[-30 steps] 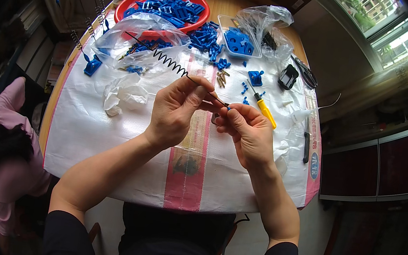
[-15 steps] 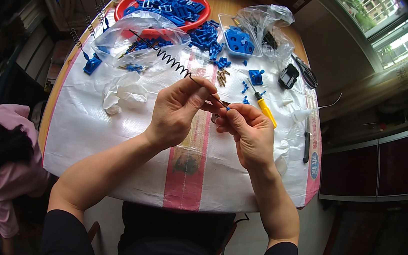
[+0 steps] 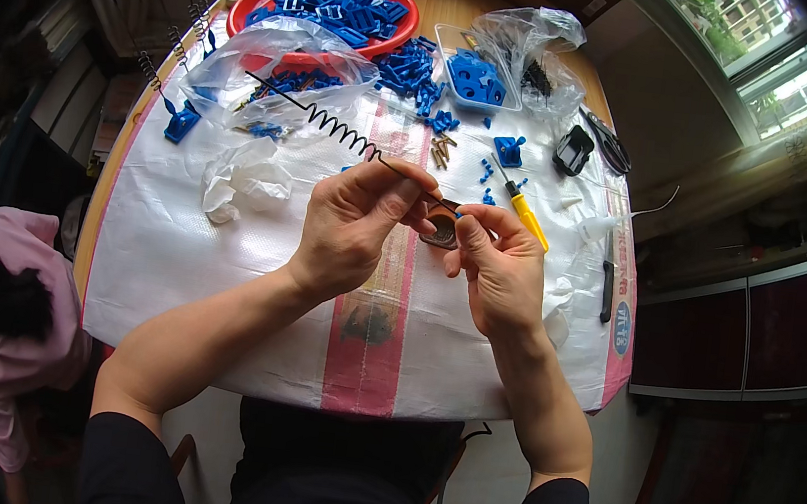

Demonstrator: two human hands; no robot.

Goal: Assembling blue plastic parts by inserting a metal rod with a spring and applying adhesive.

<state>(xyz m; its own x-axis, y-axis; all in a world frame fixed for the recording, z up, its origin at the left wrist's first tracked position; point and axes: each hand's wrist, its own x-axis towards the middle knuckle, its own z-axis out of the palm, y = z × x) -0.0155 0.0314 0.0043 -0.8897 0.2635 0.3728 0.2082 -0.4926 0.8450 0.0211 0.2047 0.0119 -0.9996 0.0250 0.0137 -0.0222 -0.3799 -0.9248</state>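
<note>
A black coiled spring wire (image 3: pixel 343 132) slants up and to the left from my left hand (image 3: pixel 352 221), whose thumb and fingers are closed on its lower end. The straight tail of the wire points toward my right hand (image 3: pixel 496 268). There, thumb and forefinger pinch a small blue plastic piece (image 3: pixel 459 216), mostly covered by the fingertips. A small gap lies between the hands; whether the wire touches the blue piece, I cannot tell. Just beneath my fingers sits a small round dark-brown dish (image 3: pixel 440 228), partly hidden.
Blue parts fill a red basin (image 3: pixel 412 29) and a clear tub (image 3: pixel 512 100). A yellow-handled screwdriver (image 3: pixel 530 223), brass pins (image 3: pixel 442 152), a black box (image 3: pixel 572 152), scissors (image 3: pixel 607 144) and crumpled tissue (image 3: pixel 245 179) lie around. Finished-looking spring stands (image 3: pixel 181 122) line the left edge. A person in pink (image 3: pixel 40 300) bends at left.
My right hand has shifted slightly right, widening the space between my hands and uncovering more of the brown dish. The spring wire has moved slightly left and down.
</note>
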